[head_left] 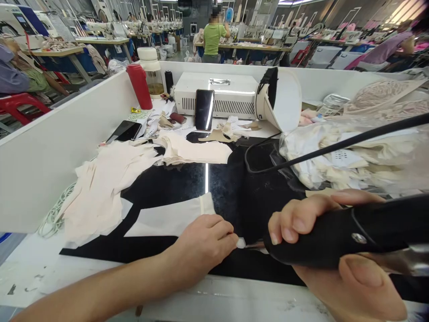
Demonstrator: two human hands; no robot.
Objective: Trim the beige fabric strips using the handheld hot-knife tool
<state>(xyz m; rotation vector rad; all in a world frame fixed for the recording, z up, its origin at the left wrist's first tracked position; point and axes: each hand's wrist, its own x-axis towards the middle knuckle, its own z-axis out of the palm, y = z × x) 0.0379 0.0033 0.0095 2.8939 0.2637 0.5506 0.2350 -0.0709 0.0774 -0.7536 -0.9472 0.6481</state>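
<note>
My right hand (351,250) is wrapped around a black corded handheld tool (321,246), which points left, with a narrow metal tip at its front. My left hand (206,248) has its fingers pressed together, pinching pale fabric whose small whitish end (240,243) shows at the fingertips, close to the tool's tip. Under and behind that hand, a flat pale fabric piece (167,219) with a seam band near its right end lies on the black mat (254,188). Whether the whitish end belongs to this piece is hidden by my fingers.
Left of the mat is a heap of pale pieces (97,183); a neat stack (197,150) lies behind. Farther back stand a white vented box (217,85), a phone (204,109) and a red bottle (140,86). A black cord (351,142) crosses above a plastic bag (335,161).
</note>
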